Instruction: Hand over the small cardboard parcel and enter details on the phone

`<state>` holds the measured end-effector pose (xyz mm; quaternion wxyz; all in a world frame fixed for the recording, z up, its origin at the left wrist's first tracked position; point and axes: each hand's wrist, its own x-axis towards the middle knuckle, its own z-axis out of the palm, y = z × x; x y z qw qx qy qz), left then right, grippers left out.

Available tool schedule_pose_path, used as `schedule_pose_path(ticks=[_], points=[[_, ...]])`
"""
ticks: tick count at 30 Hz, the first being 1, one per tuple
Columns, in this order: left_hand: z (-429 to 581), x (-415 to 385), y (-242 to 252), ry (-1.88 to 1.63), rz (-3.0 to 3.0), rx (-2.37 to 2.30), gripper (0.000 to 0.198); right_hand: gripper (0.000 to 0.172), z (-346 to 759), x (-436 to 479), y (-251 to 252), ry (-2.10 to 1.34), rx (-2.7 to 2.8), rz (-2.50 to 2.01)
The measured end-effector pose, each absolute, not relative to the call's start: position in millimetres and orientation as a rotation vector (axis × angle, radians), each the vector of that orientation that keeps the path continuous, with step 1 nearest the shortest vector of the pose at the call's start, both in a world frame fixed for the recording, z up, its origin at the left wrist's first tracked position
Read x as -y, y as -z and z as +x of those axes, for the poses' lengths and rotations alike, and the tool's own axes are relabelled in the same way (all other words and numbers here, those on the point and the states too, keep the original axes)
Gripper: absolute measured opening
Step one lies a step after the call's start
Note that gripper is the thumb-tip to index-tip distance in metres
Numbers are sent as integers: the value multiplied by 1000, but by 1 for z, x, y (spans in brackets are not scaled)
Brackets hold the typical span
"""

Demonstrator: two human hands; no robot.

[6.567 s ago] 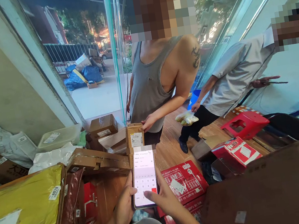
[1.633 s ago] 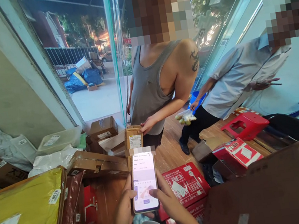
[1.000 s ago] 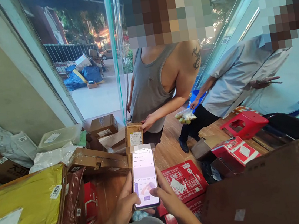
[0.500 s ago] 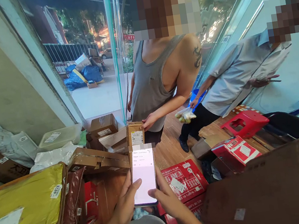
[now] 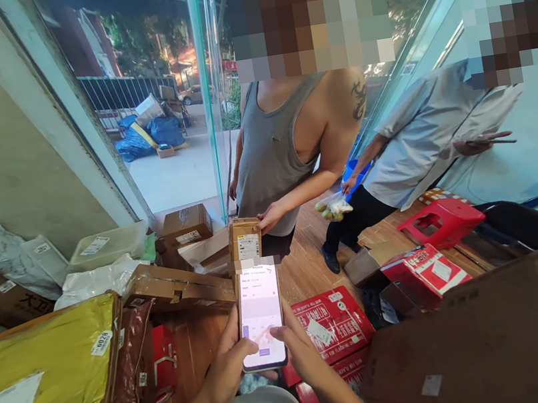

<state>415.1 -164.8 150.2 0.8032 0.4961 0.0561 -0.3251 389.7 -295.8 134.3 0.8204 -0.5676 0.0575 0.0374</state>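
A lit smartphone is held upright between my two hands at the lower middle. My left hand grips its left side, the thumb lying over the lower screen. On the other side, my right hand is closed round the right edge, with its thumb over the screen too. The display shows lines of text and, lower down, a pale panel with a purple button. Just beyond the phone's top edge is a brown cardboard parcel with a white label, held by another person's hand.
A yellow parcel lies on boxes at left. Red printed boxes and a big brown carton stand at right. A person in a grey tank top faces me; another in a light shirt stands behind, near a red stool.
A panel with a purple button has appeared on the phone's lower screen. My right thumb has shifted slightly up and right; both hands still hold the phone.
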Motion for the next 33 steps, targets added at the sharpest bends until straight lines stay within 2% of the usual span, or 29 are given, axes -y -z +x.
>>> schedule_pose_path(ticks=[7, 23, 29, 33], points=[[418, 163, -146, 699, 997, -147, 94, 72, 393, 296, -129, -82, -119, -1193], [416, 165, -148, 650, 1053, -145, 76, 71, 389, 296, -131, -87, -41, -1220], [412, 163, -145, 647, 1004, -153, 86, 61, 389, 290, -125, -14, -84, -1199], [411, 161, -140, 656, 1022, -158, 86, 61, 389, 285, -123, 5, -138, -1187]])
